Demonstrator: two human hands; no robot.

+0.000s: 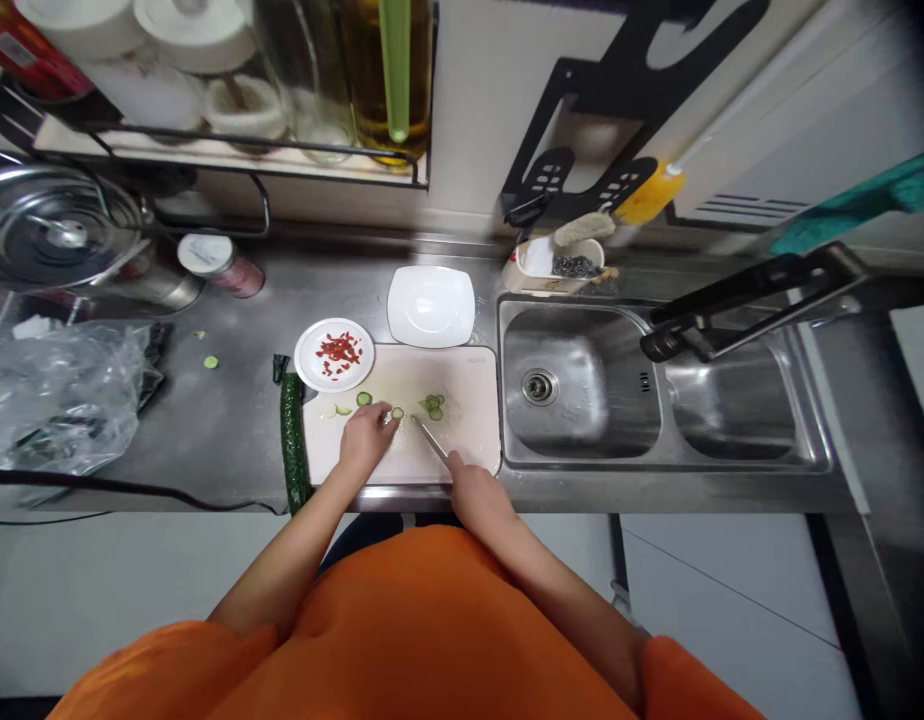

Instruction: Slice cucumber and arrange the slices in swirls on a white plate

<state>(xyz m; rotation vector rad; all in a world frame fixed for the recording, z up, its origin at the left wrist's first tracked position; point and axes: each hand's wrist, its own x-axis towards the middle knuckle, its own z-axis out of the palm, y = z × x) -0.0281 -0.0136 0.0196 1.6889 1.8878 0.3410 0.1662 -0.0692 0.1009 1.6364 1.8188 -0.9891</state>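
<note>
On the pale cutting board [473, 375], my left hand [367, 438] has its fingers closed at a small cucumber slice [397, 413]. My right hand [477, 497] grips a knife [432, 440], its blade slanting up and left over the board, the tip close to that slice. A small pile of cucumber slices [433, 406] lies right of the blade. Another cucumber slice [364, 398] and thin cut pieces rest just beyond and left of my left hand. Along the board's left edge lies a long dark green cucumber [292, 440].
A round white plate [304, 360] with chopped red pieces overlaps the board's upper left corner. Behind the board stands a square white plate [430, 300]. The double steel sink [582, 400] is at right. Plastic bags [57, 400] and a lidded jar [222, 265] occupy the left counter.
</note>
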